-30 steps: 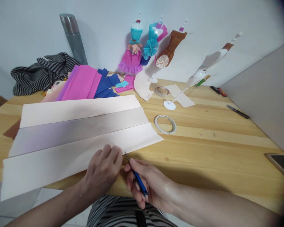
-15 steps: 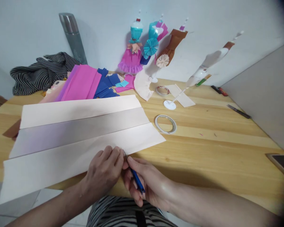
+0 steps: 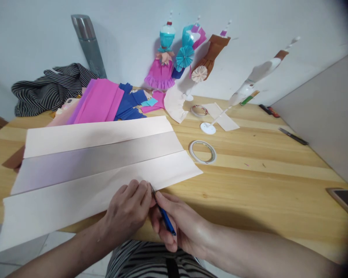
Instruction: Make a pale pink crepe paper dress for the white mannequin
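A large pale sheet of paper [image 3: 75, 200] with lengthwise folds lies across the left of the table, its near left corner hanging over the front edge. My left hand [image 3: 130, 202] is closed at the sheet's near edge, fingers curled and gripping the paper. Right beside it, my right hand [image 3: 176, 222] is closed around a slim blue-handled tool [image 3: 167, 221]. The tool's thin metal tip points up and away from me and meets the paper's edge by my left knuckles. My fingertips partly hide where tip and paper touch.
A roll of white tape [image 3: 203, 151] lies right of the sheet. Behind stand a bare mannequin stand [image 3: 208, 128] and several paper-dressed figures [image 3: 159, 71]. Coloured paper [image 3: 98, 101] is piled back left, near a bottle [image 3: 91, 50]. A knife [image 3: 293, 136] and a phone [image 3: 343, 199] lie at right.
The blue-handled tool and my right hand have shifted very slightly left. The sheet's near left corner has moved a little left and down. My left hand stays almost where it was.
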The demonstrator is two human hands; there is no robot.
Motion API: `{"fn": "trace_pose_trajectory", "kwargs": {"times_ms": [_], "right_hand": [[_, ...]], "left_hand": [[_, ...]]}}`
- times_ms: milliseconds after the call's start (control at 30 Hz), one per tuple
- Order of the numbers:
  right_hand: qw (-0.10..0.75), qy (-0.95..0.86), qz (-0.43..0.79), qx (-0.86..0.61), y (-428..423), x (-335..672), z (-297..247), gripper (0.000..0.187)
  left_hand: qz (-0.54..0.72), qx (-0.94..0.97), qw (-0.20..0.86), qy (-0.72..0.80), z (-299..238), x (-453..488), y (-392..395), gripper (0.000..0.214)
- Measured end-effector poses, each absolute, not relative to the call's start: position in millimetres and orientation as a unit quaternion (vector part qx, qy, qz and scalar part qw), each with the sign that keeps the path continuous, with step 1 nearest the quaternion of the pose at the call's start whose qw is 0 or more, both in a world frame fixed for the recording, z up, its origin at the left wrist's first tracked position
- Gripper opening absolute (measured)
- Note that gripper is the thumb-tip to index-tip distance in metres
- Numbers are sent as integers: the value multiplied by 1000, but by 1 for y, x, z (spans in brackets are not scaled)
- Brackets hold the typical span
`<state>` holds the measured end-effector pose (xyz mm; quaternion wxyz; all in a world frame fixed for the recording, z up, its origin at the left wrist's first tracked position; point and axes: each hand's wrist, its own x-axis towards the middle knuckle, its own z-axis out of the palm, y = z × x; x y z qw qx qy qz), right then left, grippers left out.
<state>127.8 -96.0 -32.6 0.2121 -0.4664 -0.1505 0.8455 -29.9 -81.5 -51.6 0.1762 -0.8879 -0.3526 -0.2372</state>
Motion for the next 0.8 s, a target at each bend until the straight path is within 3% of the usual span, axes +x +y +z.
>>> {"fn": "trace_pose_trajectory", "kwargs": {"times_ms": [300, 800], "right_hand": [[186, -100, 853, -478, -95, 128, -21, 32], [217, -80, 844, -483, -98, 130, -23, 34]], "left_hand": [[-257, -882, 191, -347, -52, -31, -80, 23], [-261, -886, 184, -337, -52, -32, -79, 20]]}}
